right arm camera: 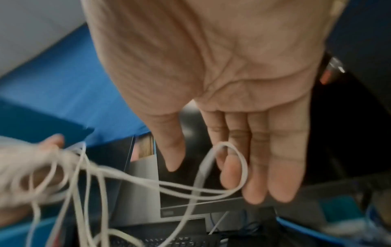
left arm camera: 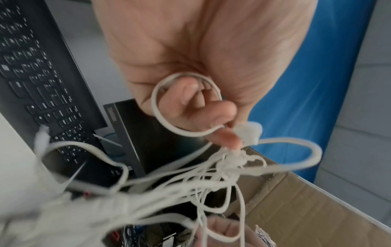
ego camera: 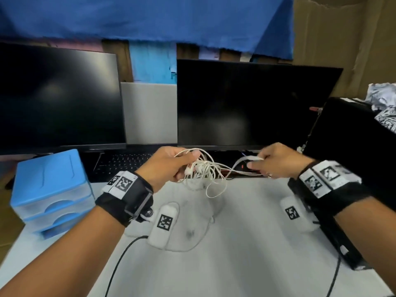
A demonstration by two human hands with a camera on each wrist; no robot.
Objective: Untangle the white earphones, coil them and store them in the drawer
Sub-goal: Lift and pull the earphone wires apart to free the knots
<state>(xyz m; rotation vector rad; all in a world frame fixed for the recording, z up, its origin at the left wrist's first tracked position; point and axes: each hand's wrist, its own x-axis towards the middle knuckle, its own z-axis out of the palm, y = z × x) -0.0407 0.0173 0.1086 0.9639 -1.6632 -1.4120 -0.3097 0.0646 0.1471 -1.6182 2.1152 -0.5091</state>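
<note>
The white earphones (ego camera: 201,168) are a tangled bunch of thin cable held in the air above the table. My left hand (ego camera: 171,166) grips the bunch, its fingers curled round a loop and an earbud (left arm camera: 247,133). A few strands run right to my right hand (ego camera: 263,163). In the right wrist view its fingers (right arm camera: 253,167) are nearly straight, with one flat loop of the earphones (right arm camera: 222,167) hooked over the index finger and the thumb apart. The blue drawer unit (ego camera: 51,189) stands at the left of the table, and the drawer fronts I see are shut.
Two dark monitors (ego camera: 246,103) stand behind the hands with a black keyboard (ego camera: 124,163) under them. A black box (ego camera: 353,151) sits at the right. The white table (ego camera: 235,254) carries a white cloth, and black cables trail toward its front edge.
</note>
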